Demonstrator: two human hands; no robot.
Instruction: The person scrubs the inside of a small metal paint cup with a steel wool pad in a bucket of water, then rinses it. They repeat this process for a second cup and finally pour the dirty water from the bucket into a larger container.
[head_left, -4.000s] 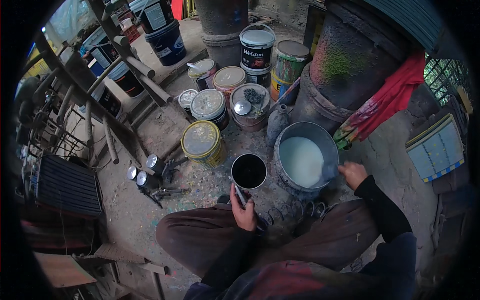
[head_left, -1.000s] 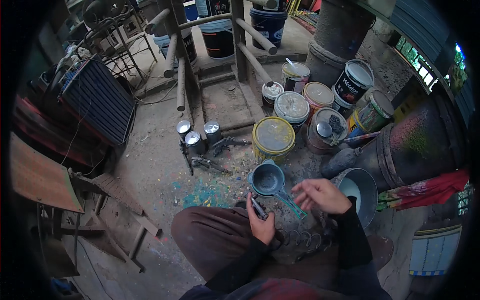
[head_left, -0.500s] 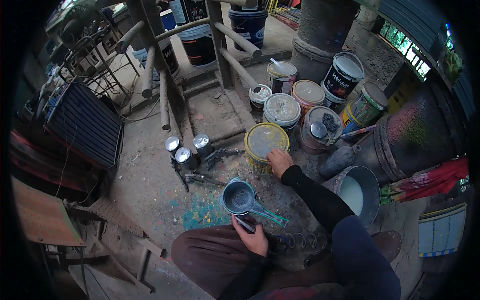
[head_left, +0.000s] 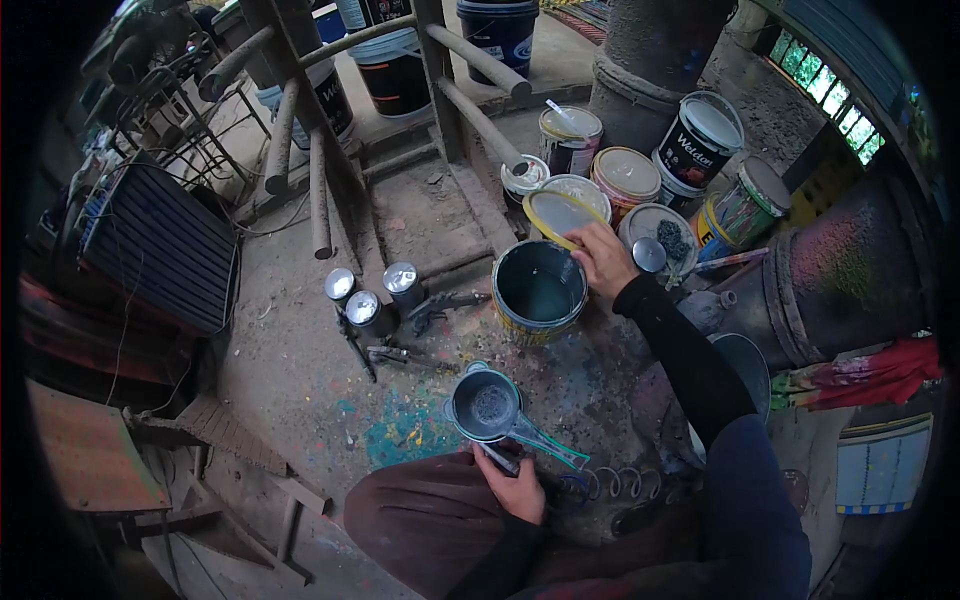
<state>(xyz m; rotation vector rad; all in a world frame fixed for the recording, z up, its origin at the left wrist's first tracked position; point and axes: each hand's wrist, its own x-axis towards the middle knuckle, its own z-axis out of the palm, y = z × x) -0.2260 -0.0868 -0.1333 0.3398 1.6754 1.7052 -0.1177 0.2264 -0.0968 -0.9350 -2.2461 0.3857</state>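
Note:
My right hand [head_left: 606, 262] grips the edge of a yellow-rimmed lid [head_left: 562, 216], tilted up behind an uncovered paint can [head_left: 541, 290]. Dark greenish liquid shows inside the can. In front of my lap, my left hand [head_left: 516, 488] is closed round what looks like a spray gun [head_left: 500, 458], mostly hidden by my fingers. A round strainer [head_left: 487, 405] with a teal-edged handle sits over the top of it. Left of the can, several other spray guns [head_left: 430, 308] lie on the floor beside three silver-lidded cups [head_left: 366, 309].
Several paint cans [head_left: 627, 175] crowd behind and right of the open one. A metal bucket [head_left: 745, 365] stands by my right arm. A dusty wooden frame [head_left: 440, 100] rises ahead, and a coiled hose [head_left: 625, 484] lies near my left hand.
My right hand has lifted the yellow-rimmed lid off the paint can and moved it back and to the right, uncovering the inside. My left hand has hardly moved.

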